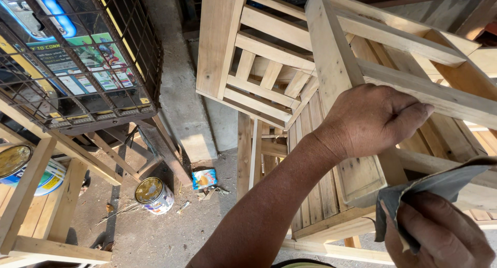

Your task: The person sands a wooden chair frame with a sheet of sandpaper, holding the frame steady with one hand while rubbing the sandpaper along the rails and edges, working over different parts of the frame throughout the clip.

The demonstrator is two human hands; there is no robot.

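Wooden frame leg [336,87] clasped by left hand [370,120]; right hand [440,237] pinches grey sandpaper [440,185] beside it.

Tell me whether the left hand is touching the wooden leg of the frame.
Touching. The head view shows the left hand wrapped over the wooden leg, fingers curled around its far edge, no gap visible.
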